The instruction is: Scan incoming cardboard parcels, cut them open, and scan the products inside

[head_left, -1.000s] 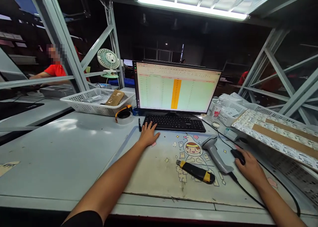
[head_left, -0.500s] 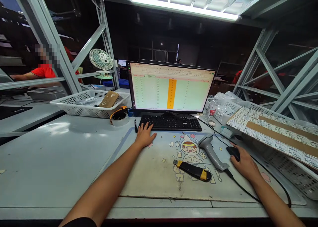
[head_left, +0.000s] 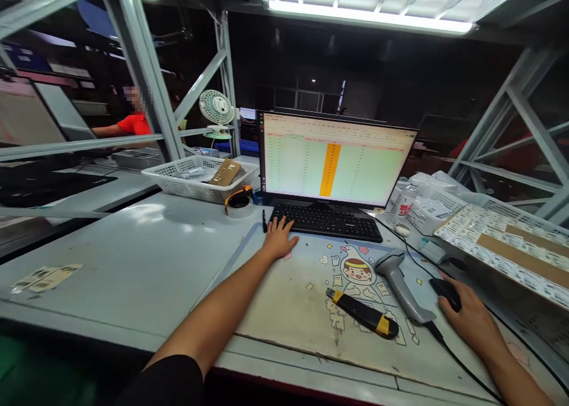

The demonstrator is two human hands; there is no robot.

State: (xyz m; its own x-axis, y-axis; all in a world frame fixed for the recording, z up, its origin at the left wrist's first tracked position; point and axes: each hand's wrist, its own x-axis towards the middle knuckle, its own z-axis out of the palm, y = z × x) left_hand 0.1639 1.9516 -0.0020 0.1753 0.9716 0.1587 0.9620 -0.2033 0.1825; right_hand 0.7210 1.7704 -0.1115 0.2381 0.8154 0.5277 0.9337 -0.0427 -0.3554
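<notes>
My left hand (head_left: 280, 238) lies with spread fingers on the left end of a black keyboard (head_left: 331, 221). On the right, my right hand (head_left: 469, 305) is wrapped over a black computer mouse (head_left: 446, 293). Behind the keyboard a monitor (head_left: 288, 163) displays a spreadsheet with one orange column. Between my hands, a grey barcode scanner (head_left: 404, 290) rests on the printed desk mat (head_left: 284, 305). Left of the scanner lies a black and yellow utility knife (head_left: 362, 313).
A white basket (head_left: 178, 184) with packets stands at the back left, beside a tape roll (head_left: 240, 210) and a small fan (head_left: 217, 108). At right, label sheets (head_left: 502, 246) lie over another basket. A person in red (head_left: 133, 124) sits beyond the rack. Labels (head_left: 48, 277) lie far left.
The view has swung left, so everything appears shifted to the right and the labels at far left have come into view. Both hands keep their places on keyboard and mouse.
</notes>
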